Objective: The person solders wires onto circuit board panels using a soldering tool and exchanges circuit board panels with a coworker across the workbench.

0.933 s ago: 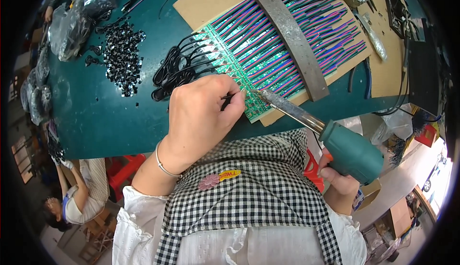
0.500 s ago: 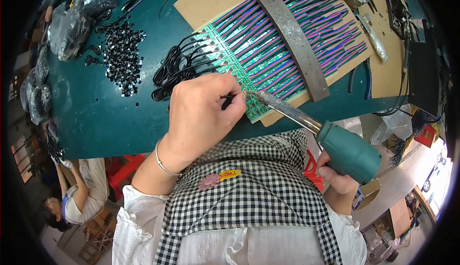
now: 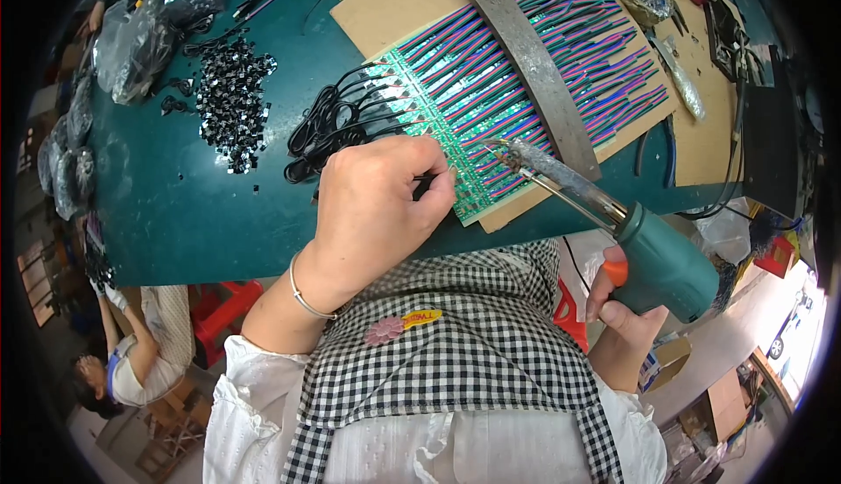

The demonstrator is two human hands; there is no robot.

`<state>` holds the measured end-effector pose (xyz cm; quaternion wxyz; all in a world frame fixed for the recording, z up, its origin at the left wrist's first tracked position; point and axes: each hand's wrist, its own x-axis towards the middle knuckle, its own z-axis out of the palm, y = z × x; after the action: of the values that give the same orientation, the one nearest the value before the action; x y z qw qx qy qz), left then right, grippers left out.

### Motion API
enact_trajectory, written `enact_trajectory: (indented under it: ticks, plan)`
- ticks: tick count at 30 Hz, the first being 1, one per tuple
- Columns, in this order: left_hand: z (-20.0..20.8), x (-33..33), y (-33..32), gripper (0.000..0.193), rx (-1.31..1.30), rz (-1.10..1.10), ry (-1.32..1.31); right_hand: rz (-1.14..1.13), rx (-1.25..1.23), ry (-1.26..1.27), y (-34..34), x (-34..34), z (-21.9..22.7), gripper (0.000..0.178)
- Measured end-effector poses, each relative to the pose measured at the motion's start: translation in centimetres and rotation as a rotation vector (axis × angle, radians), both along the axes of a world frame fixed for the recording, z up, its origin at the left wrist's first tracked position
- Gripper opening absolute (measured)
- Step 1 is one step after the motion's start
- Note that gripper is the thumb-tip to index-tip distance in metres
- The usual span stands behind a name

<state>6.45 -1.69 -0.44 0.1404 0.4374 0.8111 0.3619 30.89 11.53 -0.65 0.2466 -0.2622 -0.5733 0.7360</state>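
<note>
Teal and bulky, the soldering gun [image 3: 667,261] sits gripped in the right hand [image 3: 632,325], fingers near its orange-red trigger [image 3: 616,272], its barrel aimed at ten o'clock. Its tip is over the green circuit board [image 3: 416,107]; I cannot tell whether they touch. Left hand [image 3: 377,190]: back uppermost, fingers curled, forearm angled up toward one o'clock with a silver bangle [image 3: 300,296] at the wrist. Its thumb and forefinger pinch a black lead [image 3: 422,188], largely hidden, at the board's seven o'clock edge. From that hand, coiled black cables [image 3: 307,138] lie at eleven o'clock, a heap of small black parts [image 3: 232,103] at ten, and a metal bar [image 3: 530,63] between one and two, lying across rows of coloured wires [image 3: 596,72].
</note>
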Motion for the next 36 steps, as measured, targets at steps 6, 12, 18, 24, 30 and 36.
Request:
enact_trajectory:
  ticks: [6, 12, 18, 24, 30, 36]
  plan:
    - [1.5, -0.3, -2.0, 0.016, -0.052, -0.096, 0.085, 0.019, 0.003, -0.015, 0.1, 0.0, 0.2, 0.064]
    - [4.5, -2.9, -6.2, 0.029, -0.079, -0.119, 0.001, 0.127, 0.063, 0.019, 1.7, 1.1, -0.3, 0.066]
    - [2.3, -13.4, -12.3, 0.015, -0.117, 0.431, 0.134, 0.188, 0.076, 0.022, 2.1, 0.5, -0.6, 0.065]
    - [-2.9, -23.3, -17.2, 0.016, -0.239, 0.378, 0.596, 0.166, 0.099, 0.026, 1.7, -0.7, 0.0, 0.064]
    - [-1.7, -24.1, -17.4, 0.01, -0.081, 0.382, 0.692, 0.133, 0.073, 0.008, 1.2, -0.9, 0.5, 0.066]
    - [3.7, -14.1, -9.1, 0.006, 0.259, 0.331, 0.178, -0.036, 0.033, -0.008, -0.7, -2.9, 0.9, 0.063]
